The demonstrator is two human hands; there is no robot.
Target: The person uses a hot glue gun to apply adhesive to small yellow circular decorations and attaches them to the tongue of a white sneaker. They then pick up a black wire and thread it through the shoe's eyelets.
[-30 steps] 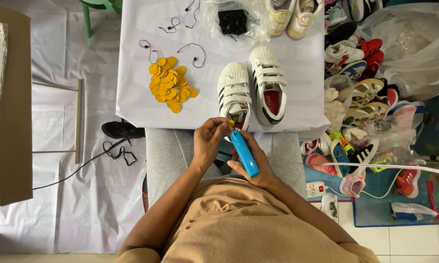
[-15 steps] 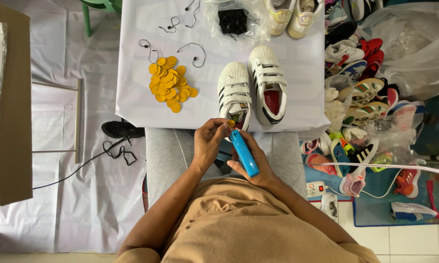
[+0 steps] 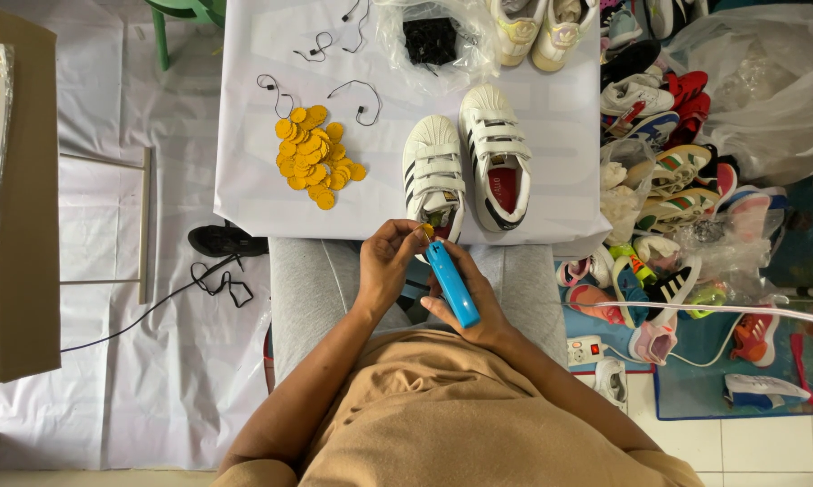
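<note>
Head view, I log: right hand [image 3: 465,298] clamped on blue tool [image 3: 452,282]; left hand [image 3: 388,266] pinching small yellow tag [image 3: 428,232] at its tip, near white shoe [image 3: 434,180].

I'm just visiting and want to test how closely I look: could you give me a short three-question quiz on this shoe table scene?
1. True or false: the right hand holds a blue tool pointed toward the near white striped shoe.
2. What lies left of the pair of shoes on the white table? A) a heap of yellow round discs B) a red cup C) a folded towel
3. Fill in: the left hand pinches a small ____-coloured piece at the tool's tip.

Key
1. True.
2. A: the yellow discs, with black loop strings nearby.
3. Yellow; the piece is too small to identify further.
</note>
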